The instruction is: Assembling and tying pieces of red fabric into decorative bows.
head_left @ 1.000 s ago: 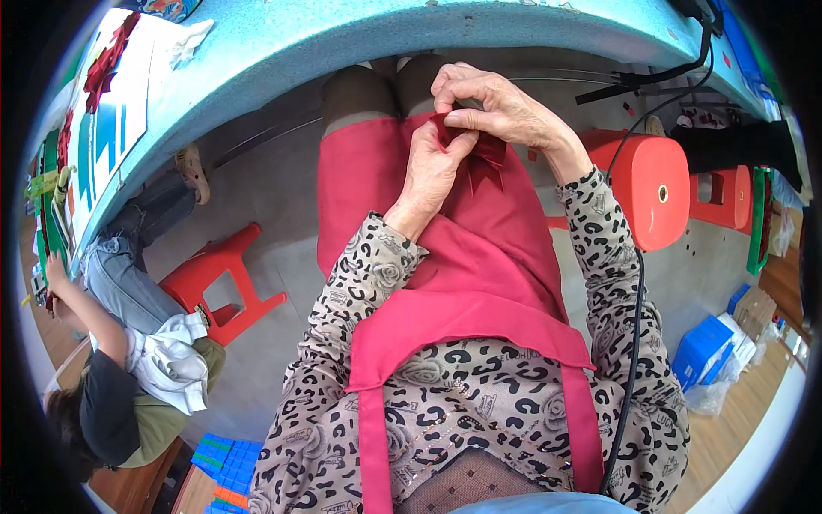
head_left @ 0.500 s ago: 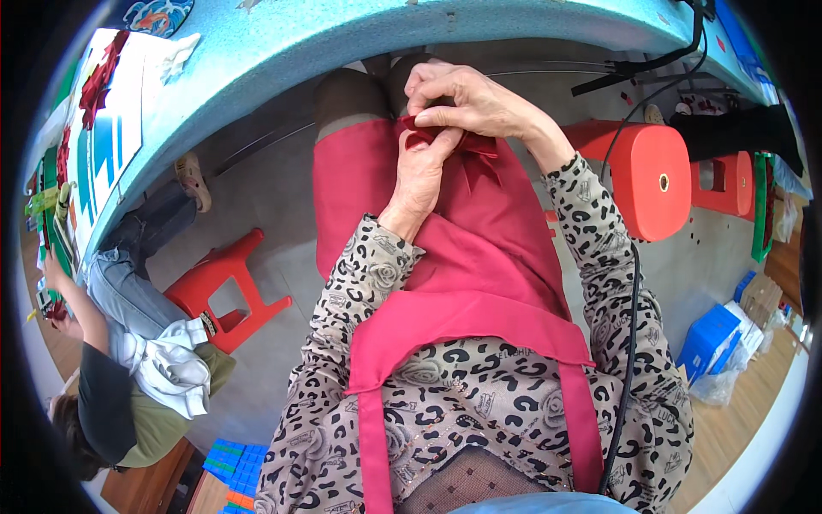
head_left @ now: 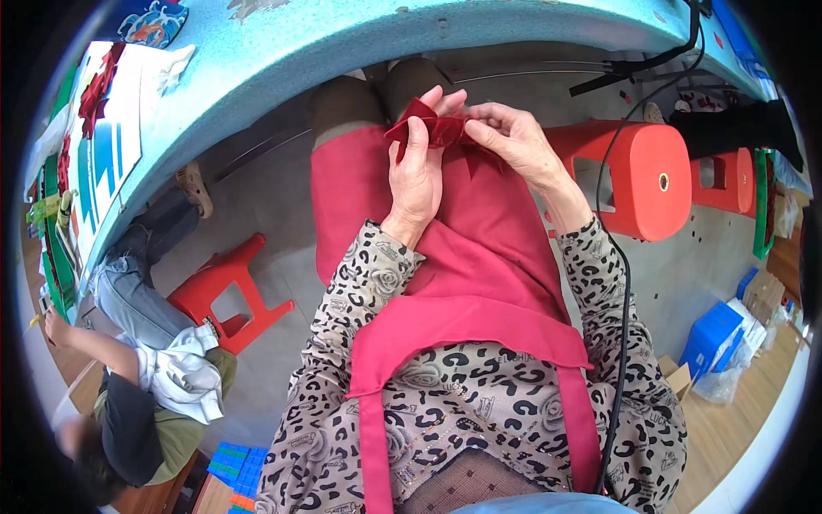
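"What do you have in the hands?"

"A dark red ribbon bow (head_left: 441, 131), up above the lap of the crimson apron (head_left: 497, 231) and short of the pale blue table's curved edge (head_left: 342, 53). My left hand (head_left: 414, 176) has it gripped: thumb pressed across the near face, fingers reaching up behind, two tips showing past the far side."

"And the right?"

"My right hand (head_left: 518, 147) comes in from the other side, fingers bent, thumb and forefinger right at the bow's right end. From up here I can't tell if that pinch is closed or only touching."

"Which step would you call this?"

"Shaping, I'd judge. One loop sticks out left of my thumb, and pointed tails (head_left: 485, 159) hang below the right fingers. The knot or centre is too small and covered for me to read."

"So what does the next move call for?"

"A steady left thumb, I'd say, so the folds don't slip, while the right fingertips work that end. Light pressure, too: the ribbon looks thin and could crease. And I'd mind the tails, since red on crimson is easy to lose."
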### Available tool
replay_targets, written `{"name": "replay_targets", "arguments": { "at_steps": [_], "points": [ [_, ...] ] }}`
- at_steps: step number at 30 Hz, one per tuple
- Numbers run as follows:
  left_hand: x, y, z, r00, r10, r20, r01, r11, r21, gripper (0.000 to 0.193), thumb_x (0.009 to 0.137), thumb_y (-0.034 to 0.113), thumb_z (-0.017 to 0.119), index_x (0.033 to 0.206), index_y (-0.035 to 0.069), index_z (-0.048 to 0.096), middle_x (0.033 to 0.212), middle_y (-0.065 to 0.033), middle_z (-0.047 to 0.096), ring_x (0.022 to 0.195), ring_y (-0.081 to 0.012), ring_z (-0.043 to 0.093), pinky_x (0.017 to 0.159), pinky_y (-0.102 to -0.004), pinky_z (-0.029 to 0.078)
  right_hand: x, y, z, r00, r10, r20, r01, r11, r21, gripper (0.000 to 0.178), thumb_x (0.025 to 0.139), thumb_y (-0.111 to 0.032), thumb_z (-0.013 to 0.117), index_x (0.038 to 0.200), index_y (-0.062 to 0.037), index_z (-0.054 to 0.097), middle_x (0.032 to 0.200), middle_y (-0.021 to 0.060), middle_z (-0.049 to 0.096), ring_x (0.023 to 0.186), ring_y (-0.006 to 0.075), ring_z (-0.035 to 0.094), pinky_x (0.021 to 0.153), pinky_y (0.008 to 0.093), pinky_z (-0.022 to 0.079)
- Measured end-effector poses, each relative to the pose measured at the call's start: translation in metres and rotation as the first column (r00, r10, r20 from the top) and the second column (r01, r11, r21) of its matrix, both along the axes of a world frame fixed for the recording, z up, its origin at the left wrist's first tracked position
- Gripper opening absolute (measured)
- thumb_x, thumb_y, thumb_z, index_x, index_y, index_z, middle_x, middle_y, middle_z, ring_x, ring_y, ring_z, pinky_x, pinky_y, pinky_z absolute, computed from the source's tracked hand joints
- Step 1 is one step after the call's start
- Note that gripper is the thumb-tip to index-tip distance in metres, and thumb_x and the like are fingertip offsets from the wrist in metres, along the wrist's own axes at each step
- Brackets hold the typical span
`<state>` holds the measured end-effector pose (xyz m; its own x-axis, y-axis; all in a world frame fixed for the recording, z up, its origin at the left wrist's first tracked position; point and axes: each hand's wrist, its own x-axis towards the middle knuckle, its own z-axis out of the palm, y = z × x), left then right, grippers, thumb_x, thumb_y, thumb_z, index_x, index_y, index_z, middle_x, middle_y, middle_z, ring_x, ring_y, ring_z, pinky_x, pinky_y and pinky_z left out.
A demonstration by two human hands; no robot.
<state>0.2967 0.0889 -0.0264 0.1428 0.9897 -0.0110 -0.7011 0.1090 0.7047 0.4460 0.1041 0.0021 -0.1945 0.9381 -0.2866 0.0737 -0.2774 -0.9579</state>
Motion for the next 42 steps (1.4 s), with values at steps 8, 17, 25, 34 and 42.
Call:
{"name": "replay_targets", "arguments": {
  "at_steps": [8, 17, 25, 34, 42],
  "points": [
    [0.011, 0.003, 0.005, 0.998, -0.049, 0.046, 0.045, 0.996, 0.080, 0.056, 0.098, 0.041, 0.033, 0.141, 0.005, 0.026, 0.139, -0.0157, 0.039, 0.127, -0.0241, 0.038, 0.108, -0.0381, 0.027, 0.015, 0.003, 0.002, 0.999, 0.003, -0.032, 0.004, 0.978, 0.210, 0.016, 0.086, -0.012, 0.064, 0.097, -0.0012, 0.059, 0.092, 0.0011, 0.059, 0.086, 0.0082, 0.055, 0.079, 0.0234, 0.045],
    [0.004, 0.003, 0.017, 0.998, -0.045, 0.043, 0.043, 0.998, 0.044, 0.055, 0.099, 0.040, 0.031, 0.143, 0.007, 0.021, 0.142, -0.0146, 0.036, 0.129, -0.0245, 0.035, 0.108, -0.0384, 0.027, -0.005, 0.001, 0.014, 0.999, -0.030, 0.023, 0.023, 0.968, 0.252, 0.011, 0.083, -0.003, 0.064, 0.092, -0.0029, 0.057, 0.092, -0.0007, 0.056, 0.085, 0.0081, 0.054, 0.077, 0.0230, 0.045],
    [0.000, 0.006, 0.009, 0.901, -0.005, 0.433, 0.058, 0.992, -0.111, 0.054, 0.099, 0.038, 0.032, 0.143, 0.008, 0.019, 0.143, -0.0136, 0.035, 0.132, -0.0267, 0.032, 0.111, -0.0400, 0.024, -0.020, 0.005, -0.001, 0.987, -0.092, -0.129, 0.131, 0.931, 0.341, 0.024, 0.083, 0.004, 0.057, 0.107, -0.0016, 0.054, 0.103, 0.0046, 0.056, 0.090, 0.0095, 0.054, 0.078, 0.0235, 0.045],
    [-0.018, 0.006, 0.002, 0.879, 0.074, 0.471, -0.005, 0.989, -0.146, 0.052, 0.097, 0.033, 0.041, 0.139, 0.008, 0.024, 0.140, -0.0132, 0.038, 0.130, -0.0261, 0.035, 0.110, -0.0396, 0.028, -0.019, -0.015, -0.007, 0.954, -0.285, 0.089, 0.193, 0.817, 0.543, 0.023, 0.085, -0.001, 0.059, 0.107, -0.0013, 0.053, 0.103, 0.0058, 0.058, 0.091, 0.0102, 0.055, 0.078, 0.0248, 0.046],
    [-0.022, -0.003, -0.008, 0.911, 0.142, 0.387, -0.082, 0.982, -0.168, 0.057, 0.096, 0.027, 0.048, 0.141, 0.007, 0.020, 0.138, -0.0143, 0.040, 0.128, -0.0254, 0.039, 0.108, -0.0383, 0.030, -0.034, -0.024, -0.011, 0.958, 0.003, 0.287, -0.077, 0.966, 0.248, 0.020, 0.085, -0.005, 0.061, 0.103, -0.0009, 0.056, 0.101, 0.0049, 0.061, 0.089, 0.0111, 0.057, 0.078, 0.0253, 0.046]
  ]
}}
